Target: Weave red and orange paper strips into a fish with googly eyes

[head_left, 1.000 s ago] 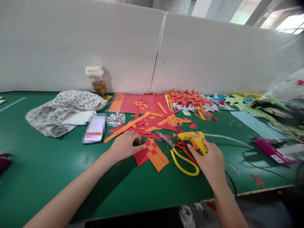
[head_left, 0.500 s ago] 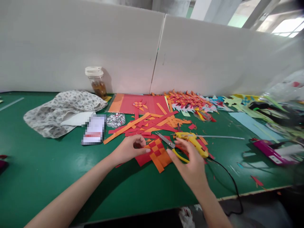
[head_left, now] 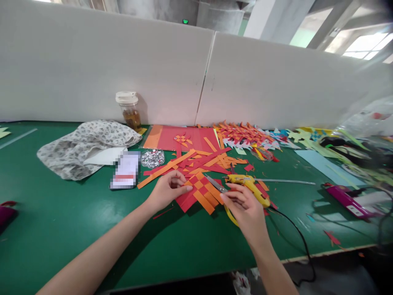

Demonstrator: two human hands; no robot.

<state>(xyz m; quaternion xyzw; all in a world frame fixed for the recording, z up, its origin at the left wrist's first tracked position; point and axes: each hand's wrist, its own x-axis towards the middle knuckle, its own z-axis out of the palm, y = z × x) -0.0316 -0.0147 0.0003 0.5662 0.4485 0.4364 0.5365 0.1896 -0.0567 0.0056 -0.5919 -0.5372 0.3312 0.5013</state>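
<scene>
A woven piece of red and orange paper strips [head_left: 201, 190] is held above the green table between both hands. My left hand [head_left: 170, 189] pinches its left corner between thumb and fingers. On the other side, my right hand [head_left: 244, 203] has thumb and fingers closed on the right edge, at an orange strip. Scissors with yellow handles [head_left: 217, 184] lie just behind the woven piece, partly hidden by my right hand. Beside them rests a yellow glue gun [head_left: 250, 187], behind my right hand. Loose red and orange strips [head_left: 187, 162] are heaped beyond the woven piece.
Farther back are a lidded cup [head_left: 131, 112], a patterned cloth [head_left: 82, 149], a phone [head_left: 125, 170], a bag of small googly eyes [head_left: 152, 158] and a pile of woven paper fish [head_left: 242, 134]. A purple power strip [head_left: 350, 200] lies at right, and a black cable trails toward the table's edge.
My right hand has closed on the right side of the woven piece, where its fingers were apart before. The piece has turned and lifted slightly. The camera view has shifted a little.
</scene>
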